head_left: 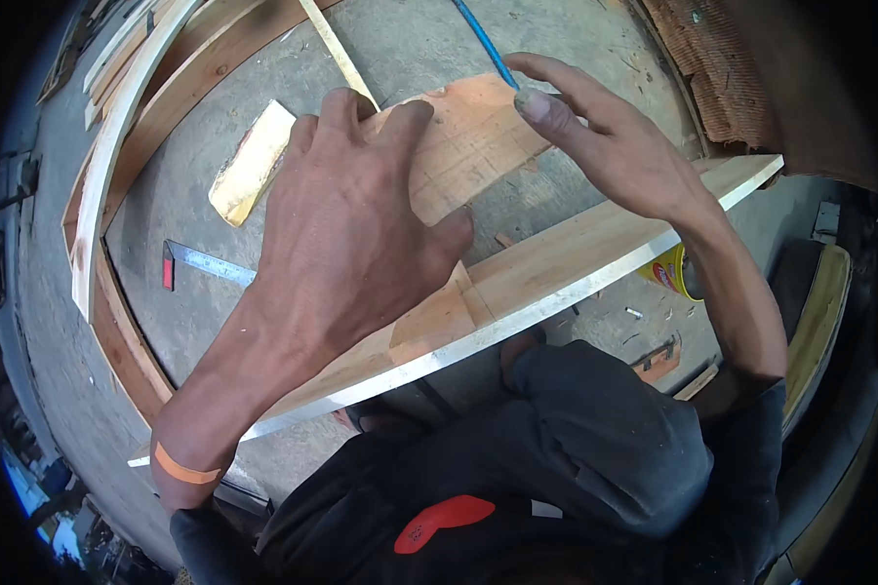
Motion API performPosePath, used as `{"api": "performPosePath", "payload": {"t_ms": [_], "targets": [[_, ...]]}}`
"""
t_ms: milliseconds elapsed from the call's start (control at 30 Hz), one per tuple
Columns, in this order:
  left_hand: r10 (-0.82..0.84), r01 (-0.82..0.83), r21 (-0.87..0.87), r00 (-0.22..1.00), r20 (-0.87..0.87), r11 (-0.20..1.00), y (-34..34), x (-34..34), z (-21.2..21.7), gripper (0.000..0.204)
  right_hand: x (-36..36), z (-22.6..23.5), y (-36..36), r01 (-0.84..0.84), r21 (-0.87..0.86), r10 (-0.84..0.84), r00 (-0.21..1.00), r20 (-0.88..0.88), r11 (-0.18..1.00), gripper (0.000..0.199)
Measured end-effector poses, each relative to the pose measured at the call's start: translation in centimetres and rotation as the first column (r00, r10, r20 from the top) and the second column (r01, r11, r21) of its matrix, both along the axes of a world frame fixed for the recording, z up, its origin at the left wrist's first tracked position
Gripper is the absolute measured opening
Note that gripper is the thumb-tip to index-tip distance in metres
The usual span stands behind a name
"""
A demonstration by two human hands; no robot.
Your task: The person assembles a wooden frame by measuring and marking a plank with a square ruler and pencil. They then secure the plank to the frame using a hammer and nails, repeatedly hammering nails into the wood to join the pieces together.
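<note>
My left hand (pixel 346 214) grips a short flat piece of wood (pixel 473 141), its fingers over the far edge and the thumb at the near side. Faint lines cross the wood's face. At the right end of this piece is my right hand (pixel 615 136), thumb and forefinger apart; whether they touch the wood I cannot tell. A thin blue rod (pixel 480 39) runs from the top edge down to these fingertips, and whether it is held is unclear. Below both hands a long board (pixel 556 263) stretches across, with a squarish wood block (pixel 429 327) against it.
A square with a metal blade (pixel 210 263) and a pale wood offcut (pixel 254 161) lie on the concrete floor to the left. Curved wooden framing (pixel 127 175) stands beyond them. A yellow tin (pixel 668 273) sits under the long board's right part, near a small hinged wooden piece (pixel 658 361).
</note>
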State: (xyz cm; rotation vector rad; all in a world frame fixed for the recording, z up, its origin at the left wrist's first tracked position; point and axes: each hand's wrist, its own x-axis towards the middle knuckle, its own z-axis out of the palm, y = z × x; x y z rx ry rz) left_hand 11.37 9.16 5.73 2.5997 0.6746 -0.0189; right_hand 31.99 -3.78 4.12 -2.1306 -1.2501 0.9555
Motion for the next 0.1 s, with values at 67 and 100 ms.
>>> {"api": "performPosePath", "payload": {"t_ms": [67,100], "targets": [[0.077,-0.09,-0.134,0.992,-0.099,0.987,-1.5,2.2,-0.9,0.07,1.9,-2.7,2.6,-0.089,-0.324,0.001,0.965,-0.262,0.942,0.075],[0.106,-0.158,-0.214,0.965,-0.238,0.964,-2.3,3.7,-1.1,0.074,2.6,-6.0,2.8,-0.138,-0.413,-0.005,0.945,-0.326,0.9,0.084]]}}
